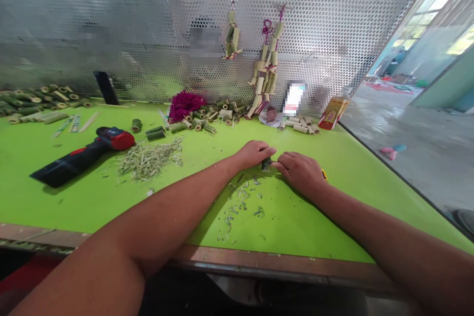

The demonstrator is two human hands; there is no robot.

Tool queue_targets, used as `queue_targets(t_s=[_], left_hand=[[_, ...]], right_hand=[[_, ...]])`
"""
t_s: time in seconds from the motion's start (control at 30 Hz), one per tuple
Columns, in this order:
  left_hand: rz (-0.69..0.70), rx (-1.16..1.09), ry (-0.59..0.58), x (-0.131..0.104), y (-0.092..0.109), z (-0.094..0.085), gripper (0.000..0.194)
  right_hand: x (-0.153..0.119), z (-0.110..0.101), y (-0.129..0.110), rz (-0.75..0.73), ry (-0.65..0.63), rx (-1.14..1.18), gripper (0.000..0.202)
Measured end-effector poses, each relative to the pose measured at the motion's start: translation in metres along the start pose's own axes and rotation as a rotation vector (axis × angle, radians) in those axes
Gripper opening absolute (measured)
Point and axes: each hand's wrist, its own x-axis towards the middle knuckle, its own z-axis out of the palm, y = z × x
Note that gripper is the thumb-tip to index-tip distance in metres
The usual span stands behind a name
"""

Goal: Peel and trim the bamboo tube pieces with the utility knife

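My left hand (pixel 255 154) is closed on a short dark piece of bamboo (pixel 265 164), its thumb lying along the top. Close beside it, my right hand (pixel 299 170) is wrapped round a tool that looks like a utility knife (pixel 325 175). Only the knife's yellow and black end shows past the palm; its blade is hidden. The fingertips of both hands nearly meet at the bamboo piece. Thin dark and pale shavings (pixel 242 200) lie scattered on the green tabletop (pixel 296 227) below the hands.
To the left lie a black and red cordless power tool (pixel 92 150) and a heap of pale shavings (pixel 151 158). Cut bamboo tubes (pixel 225 108), purple cord (pixel 187 105), a phone (pixel 294 98) and a bottle (pixel 334 110) line the back. Strung bamboo (pixel 264 74) hangs on the perforated metal panel.
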Motion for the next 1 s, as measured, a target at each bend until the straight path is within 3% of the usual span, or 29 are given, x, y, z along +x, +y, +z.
queue_targets(t_s=[0.27, 0.47, 0.57, 0.7, 0.9, 1.0], left_hand=[[0.052, -0.02, -0.039, -0.0006, 0.0005, -0.0029, 0.043], [0.075, 0.012, -0.047, -0.0011, 0.0016, -0.0036, 0.044], [0.072, 0.004, -0.039, -0.0018, 0.0012, -0.0036, 0.044], [-0.041, -0.052, 0.0, -0.0017, -0.0002, -0.0032, 0.043], [-0.025, -0.036, 0.015, -0.0008, 0.001, -0.0032, 0.044], [-0.044, -0.051, 0.009, -0.0009, 0.0018, -0.0029, 0.045]], right_hand=[[0.0027, 0.0013, 0.0013, 0.023, 0.019, -0.019, 0.042], [0.0043, -0.0012, 0.004, 0.0, -0.068, 0.01, 0.043], [0.0017, -0.0013, 0.0024, -0.067, -0.092, 0.005, 0.043], [-0.0038, -0.0004, -0.0014, -0.19, -0.13, 0.005, 0.044], [-0.0016, 0.0012, 0.0006, 0.02, -0.008, -0.014, 0.042], [0.0015, 0.0025, 0.0023, 0.038, 0.012, -0.033, 0.04]])
